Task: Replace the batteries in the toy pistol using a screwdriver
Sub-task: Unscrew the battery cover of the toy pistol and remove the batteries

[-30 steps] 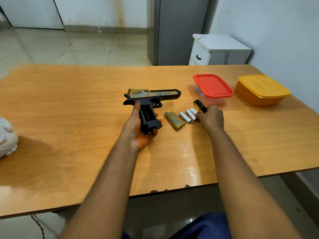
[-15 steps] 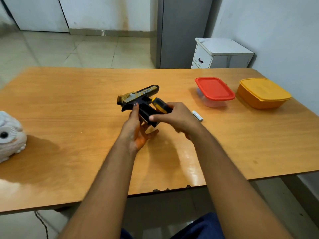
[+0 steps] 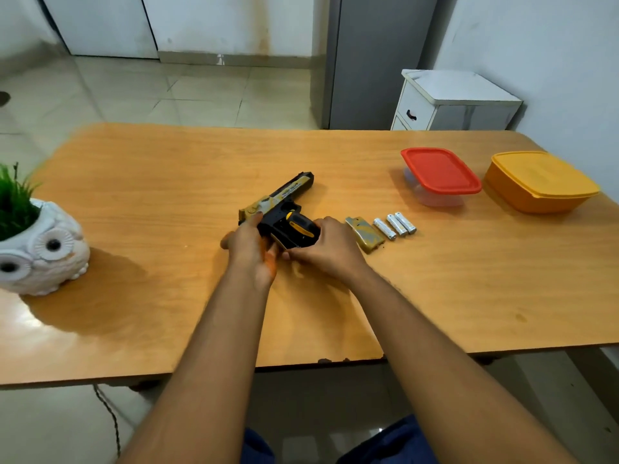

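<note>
A: What is seen to the left of the toy pistol?

B: A white ceramic owl planter (image 3: 42,247) with green grass in it is set on the orange-brown wooden bench (image 3: 167,182), well to the left of the pistol, near the bench's left edge.

A: And the pistol itself?

B: The black and gold plastic toy pistol (image 3: 279,204) is held near the middle of the bench, its barrel angled up and away to the right. Its handle is wrapped by the grip of the left hand (image 3: 249,251), fingers curled round it. Just right of that hand, a screwdriver with a black and yellow handle (image 3: 299,226) is held against the pistol's handle by the closed grip of the right hand (image 3: 330,251). The screwdriver's tip cannot be made out.

A: What is laid to the right of the pistol?

B: A small gold-patterned battery cover (image 3: 365,234) is laid flat just right of the right hand. Beside it, three silver cylindrical batteries (image 3: 395,226) are lined up side by side. Farther right of the pistol, a clear container with a red lid (image 3: 440,174) is placed, and beyond it an orange lidded plastic container (image 3: 539,182), near the bench's right edge.
</note>
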